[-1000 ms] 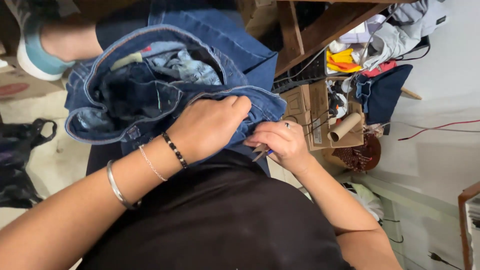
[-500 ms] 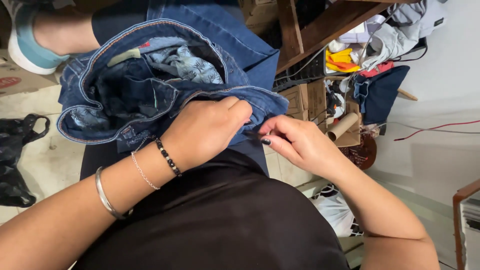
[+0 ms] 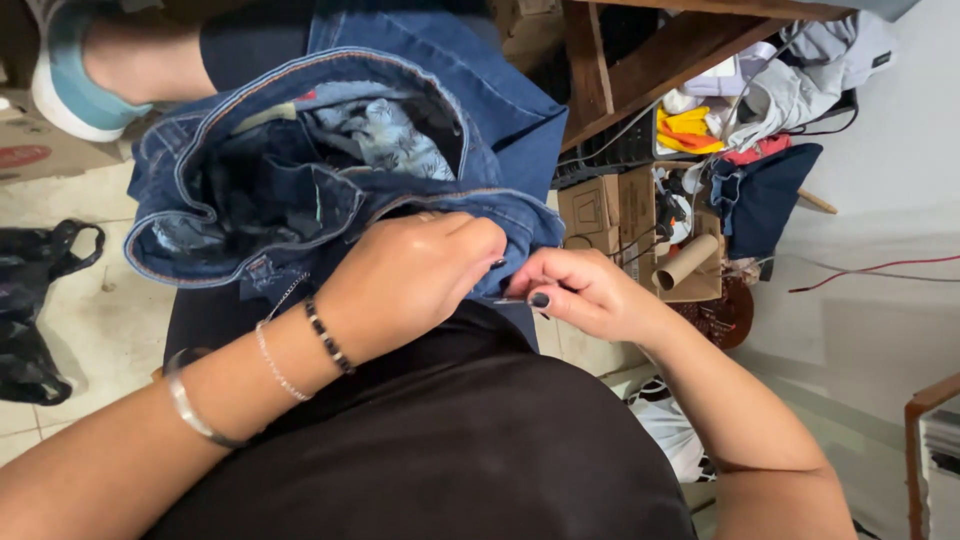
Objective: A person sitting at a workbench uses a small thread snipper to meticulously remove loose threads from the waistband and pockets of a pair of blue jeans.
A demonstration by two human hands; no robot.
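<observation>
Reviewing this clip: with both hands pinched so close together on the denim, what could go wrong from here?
1. The right hand pinches a thin metal tool, too small to identify, right beside the left hand; a slip could prick those fingers.
2. The blue denim jeans are bunched on the lap, so the tool might catch a layer underneath.
3. The left wrist's silver chain bracelet lies near the fabric and might snag.

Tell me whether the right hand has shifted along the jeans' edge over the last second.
Cannot tell for sure: the camera moved too. The right hand stays pinched at the waistband of the jeans, beside the left hand, at about the same spot.
</observation>
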